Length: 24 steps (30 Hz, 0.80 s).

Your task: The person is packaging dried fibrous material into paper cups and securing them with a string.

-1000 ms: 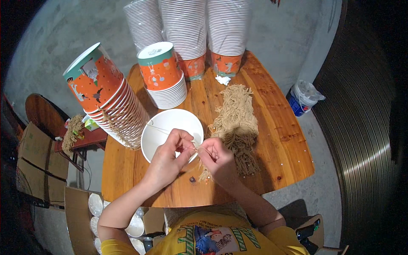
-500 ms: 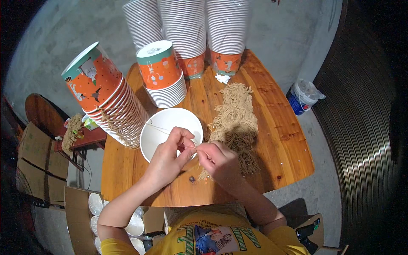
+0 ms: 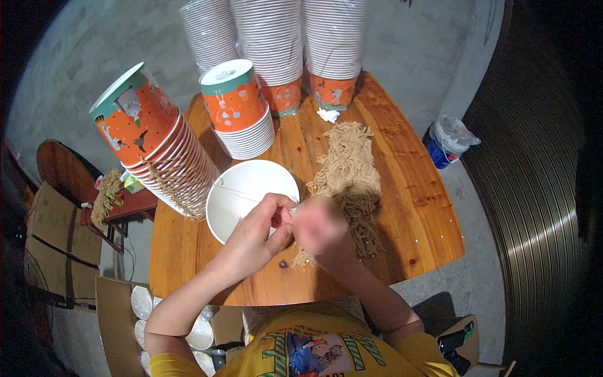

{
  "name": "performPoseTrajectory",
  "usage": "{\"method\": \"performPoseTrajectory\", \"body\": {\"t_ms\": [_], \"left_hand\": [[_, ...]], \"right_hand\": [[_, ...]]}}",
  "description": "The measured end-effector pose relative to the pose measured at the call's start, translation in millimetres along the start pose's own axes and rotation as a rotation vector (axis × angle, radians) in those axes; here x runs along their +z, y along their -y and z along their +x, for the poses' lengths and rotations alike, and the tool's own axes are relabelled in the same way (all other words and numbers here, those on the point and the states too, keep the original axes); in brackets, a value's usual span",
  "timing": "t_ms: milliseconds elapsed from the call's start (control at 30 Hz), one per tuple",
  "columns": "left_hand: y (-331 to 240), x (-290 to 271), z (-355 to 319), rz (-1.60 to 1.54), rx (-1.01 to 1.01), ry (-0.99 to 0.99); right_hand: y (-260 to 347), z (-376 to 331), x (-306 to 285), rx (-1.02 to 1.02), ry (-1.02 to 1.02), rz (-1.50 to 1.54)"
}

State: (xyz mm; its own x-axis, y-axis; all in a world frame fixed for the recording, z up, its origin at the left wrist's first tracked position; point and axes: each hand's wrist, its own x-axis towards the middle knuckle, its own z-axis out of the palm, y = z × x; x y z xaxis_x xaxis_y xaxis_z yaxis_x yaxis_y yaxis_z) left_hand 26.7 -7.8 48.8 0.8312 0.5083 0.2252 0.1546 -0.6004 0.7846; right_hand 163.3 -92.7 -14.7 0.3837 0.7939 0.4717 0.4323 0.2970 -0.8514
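My left hand [image 3: 257, 229] and my right hand [image 3: 319, 224] meet over the near rim of a white paper bowl [image 3: 242, 188] on the round wooden table [image 3: 414, 207]. The left fingers pinch the bowl's rim together with a thin string [image 3: 235, 192] that runs across the bowl's inside. My right hand is blurred and closed on the string's end right beside the left fingers. A bundle of tan strings [image 3: 348, 173] lies just right of the hands.
A leaning stack of orange cups [image 3: 157, 151] lies left of the bowl, a shorter orange stack [image 3: 239, 107] behind it. Tall white stacks [image 3: 270, 38] stand at the table's far edge. Cardboard boxes [image 3: 47, 239] and a stool [image 3: 63, 169] sit left; a bucket [image 3: 446, 141] right.
My hands have stayed at the bowl's near rim. My right hand has shifted slightly up and left toward the left fingers and is now blurred by motion.
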Motion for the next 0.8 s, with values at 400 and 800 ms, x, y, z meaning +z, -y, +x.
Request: {"method": "performPoseTrajectory", "body": {"t_ms": [400,800], "left_hand": [[4.0,3.4,2.2,0.266,0.156,-0.058],[3.4,1.8,5.2,0.177,0.077,-0.04]], "right_hand": [[-2.0,-6.2,-5.1,0.268,0.083,0.368],[-1.7,-13.3,-4.2,0.26,0.15,0.208]]}}
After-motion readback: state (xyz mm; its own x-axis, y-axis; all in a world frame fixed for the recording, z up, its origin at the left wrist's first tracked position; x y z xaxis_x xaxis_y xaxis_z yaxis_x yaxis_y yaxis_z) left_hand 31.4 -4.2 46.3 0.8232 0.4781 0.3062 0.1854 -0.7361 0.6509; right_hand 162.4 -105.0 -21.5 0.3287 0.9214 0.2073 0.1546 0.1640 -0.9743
